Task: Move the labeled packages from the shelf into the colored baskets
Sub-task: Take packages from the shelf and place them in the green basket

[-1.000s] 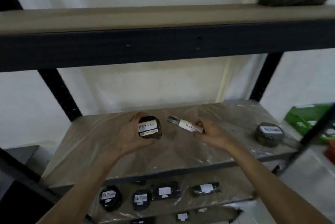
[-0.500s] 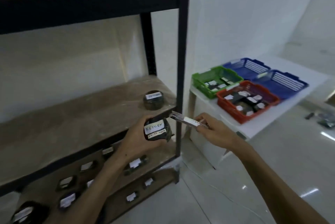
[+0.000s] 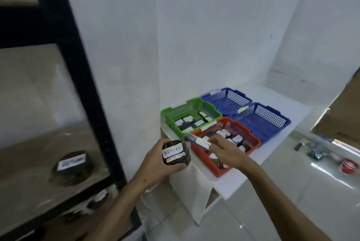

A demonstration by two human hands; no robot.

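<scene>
My left hand (image 3: 155, 162) grips a round black package (image 3: 176, 153) with a white label reading RETURN, held just left of the baskets. My right hand (image 3: 226, 151) pinches a thin flat black package (image 3: 196, 141) with a white label, over the near corner of the red basket (image 3: 253, 143). The red basket and the green basket (image 3: 169, 118) each hold several labeled black packages. Two blue baskets (image 3: 241, 97) (image 3: 280, 121) behind them look empty. Another round RETURN package (image 3: 71, 166) lies on the shelf (image 3: 29, 192) at left.
The baskets sit on a white table (image 3: 229, 184) against the white wall. A black shelf post (image 3: 93, 108) stands between the shelf and the table. More labeled packages (image 3: 99, 197) show on a lower shelf. Small objects (image 3: 348, 165) lie on the glossy floor at right.
The view has swung right from the shelf to the baskets. Both hands, each still holding its package, have come close to the red and green baskets.
</scene>
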